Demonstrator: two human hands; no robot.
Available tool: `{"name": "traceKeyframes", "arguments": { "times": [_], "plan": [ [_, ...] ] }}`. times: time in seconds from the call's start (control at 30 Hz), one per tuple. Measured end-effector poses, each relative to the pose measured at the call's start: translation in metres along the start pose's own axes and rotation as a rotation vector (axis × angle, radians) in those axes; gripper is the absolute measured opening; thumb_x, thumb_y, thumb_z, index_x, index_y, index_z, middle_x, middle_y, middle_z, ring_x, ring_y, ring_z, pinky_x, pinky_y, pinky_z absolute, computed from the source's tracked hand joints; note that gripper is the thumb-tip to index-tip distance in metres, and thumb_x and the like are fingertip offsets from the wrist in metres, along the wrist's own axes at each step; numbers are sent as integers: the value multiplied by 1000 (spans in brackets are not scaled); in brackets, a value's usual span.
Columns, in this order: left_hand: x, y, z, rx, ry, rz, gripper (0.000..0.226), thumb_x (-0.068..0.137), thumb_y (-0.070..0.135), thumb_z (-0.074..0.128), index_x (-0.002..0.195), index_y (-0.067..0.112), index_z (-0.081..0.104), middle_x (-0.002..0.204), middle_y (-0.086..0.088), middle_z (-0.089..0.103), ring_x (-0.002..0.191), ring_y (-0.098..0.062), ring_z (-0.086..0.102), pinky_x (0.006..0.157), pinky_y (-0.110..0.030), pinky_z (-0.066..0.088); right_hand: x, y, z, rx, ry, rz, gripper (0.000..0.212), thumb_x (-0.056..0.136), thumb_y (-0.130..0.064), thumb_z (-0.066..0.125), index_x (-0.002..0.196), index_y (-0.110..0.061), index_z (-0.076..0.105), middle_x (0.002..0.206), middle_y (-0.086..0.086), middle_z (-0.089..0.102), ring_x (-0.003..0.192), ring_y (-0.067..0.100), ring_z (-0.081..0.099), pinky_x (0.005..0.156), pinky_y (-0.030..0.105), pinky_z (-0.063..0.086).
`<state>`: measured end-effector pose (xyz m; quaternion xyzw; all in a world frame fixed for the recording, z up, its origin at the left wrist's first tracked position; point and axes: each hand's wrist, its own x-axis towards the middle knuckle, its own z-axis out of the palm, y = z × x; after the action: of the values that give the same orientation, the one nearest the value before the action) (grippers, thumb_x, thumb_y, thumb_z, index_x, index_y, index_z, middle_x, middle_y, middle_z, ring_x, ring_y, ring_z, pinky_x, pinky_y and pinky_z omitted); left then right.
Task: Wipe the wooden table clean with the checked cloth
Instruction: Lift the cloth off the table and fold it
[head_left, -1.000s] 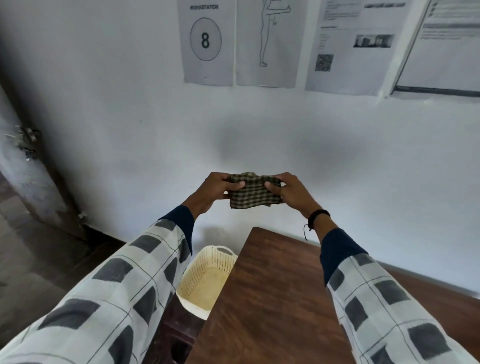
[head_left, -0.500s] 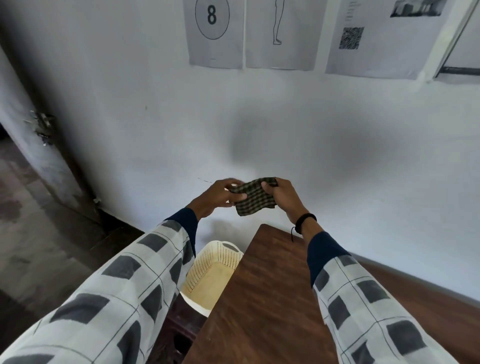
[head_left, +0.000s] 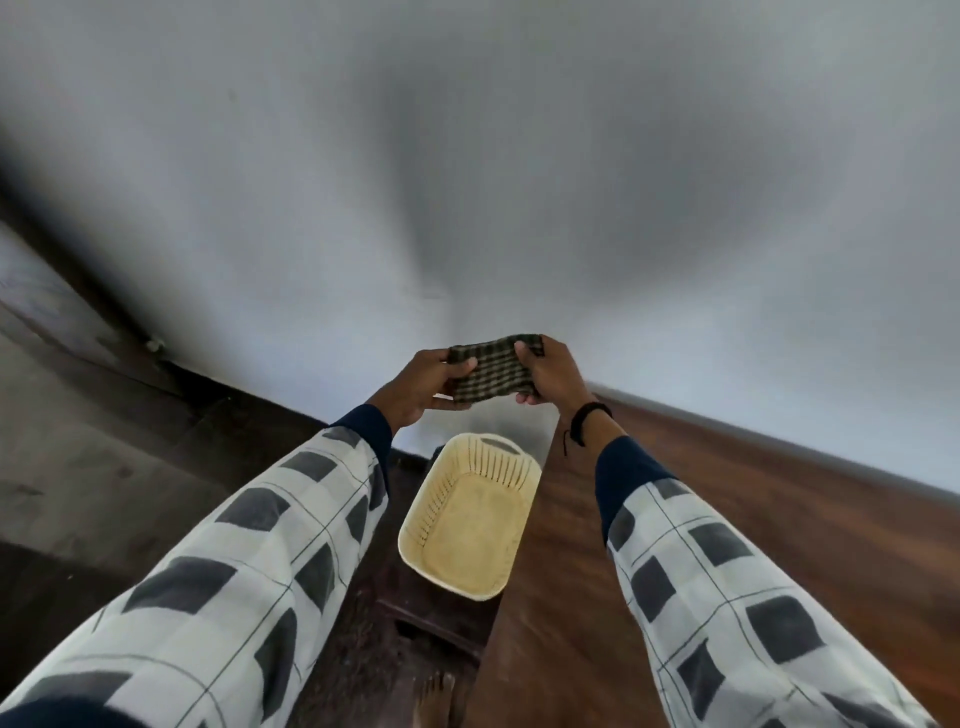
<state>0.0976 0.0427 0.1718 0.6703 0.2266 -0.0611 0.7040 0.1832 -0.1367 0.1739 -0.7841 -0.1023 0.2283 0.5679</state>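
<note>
Step in hand, as I judge it: the prep of the cloth, not yet the wiping itself. The checked cloth is folded to a small pad and is held up in the air in front of the wall, approx. above the far left corner of the wooden table and the cream basket beside it; it does not touch the table. Both hands pinch it, one at each end: the left hand has the thumb on the near face and the fingers behind, and the right hand, with a dark band at the wrist, holds the other end the same way. The picture is a bit blurred, so finer detail of the fold I cannot tell. Next move, imo: bring the pad down and to the right onto the table top, lay it flat, press with one palm & stroke along the wood. One hand probably must let go first, w/o the fold opening.
</note>
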Motion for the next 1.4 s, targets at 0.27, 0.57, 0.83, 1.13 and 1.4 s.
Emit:
{"name": "traceKeyframes", "arguments": {
  "times": [0.27, 0.57, 0.83, 1.13, 1.4],
  "plan": [
    [65, -146, -31, 151, -15, -339, 32, 84, 2, 74, 114, 3, 65, 108, -10, 73, 95, -23, 70, 73, -30, 59, 24, 145, 93, 266, 24, 706, 11, 103, -10, 43, 98, -10, 53, 82, 6, 58, 72, 23, 60, 49, 31, 56],
    [110, -239, -14, 926, -91, -185, 34, 84, 13, 70, 115, 4, 61, 109, -14, 69, 101, -33, 66, 89, -43, 55, 48, 268, 143, 139, 241, 788, 37, 99, -10, 38, 133, -3, 52, 112, 5, 55, 85, 21, 56, 92, 42, 52],
    [141, -274, 17, 1071, -33, -63, 19, 93, 7, 49, 98, 1, 67, 91, -13, 68, 85, -31, 65, 68, -35, 49, 71, 310, 160, 99, 489, 864, 40, 97, -9, 36, 130, -14, 57, 123, 10, 64, 108, 35, 61, 97, 48, 51],
    [147, -301, 10, 1298, -6, 50, 18, 94, 4, 43, 109, 5, 53, 95, -14, 66, 82, -35, 66, 67, -41, 51, 82, 307, 168, 18, 521, 883, 41, 94, -13, 39, 132, -18, 52, 131, 8, 59, 113, 34, 59, 98, 49, 48],
    [127, -233, 25, 1362, -188, 237, 16, 99, 11, 44, 101, 11, 60, 97, -8, 70, 82, -23, 67, 65, -29, 47, 49, 229, 152, -225, 426, 655, 18, 89, -15, 47, 103, -13, 59, 103, 7, 65, 86, 27, 62, 74, 37, 53]
  ]
}}
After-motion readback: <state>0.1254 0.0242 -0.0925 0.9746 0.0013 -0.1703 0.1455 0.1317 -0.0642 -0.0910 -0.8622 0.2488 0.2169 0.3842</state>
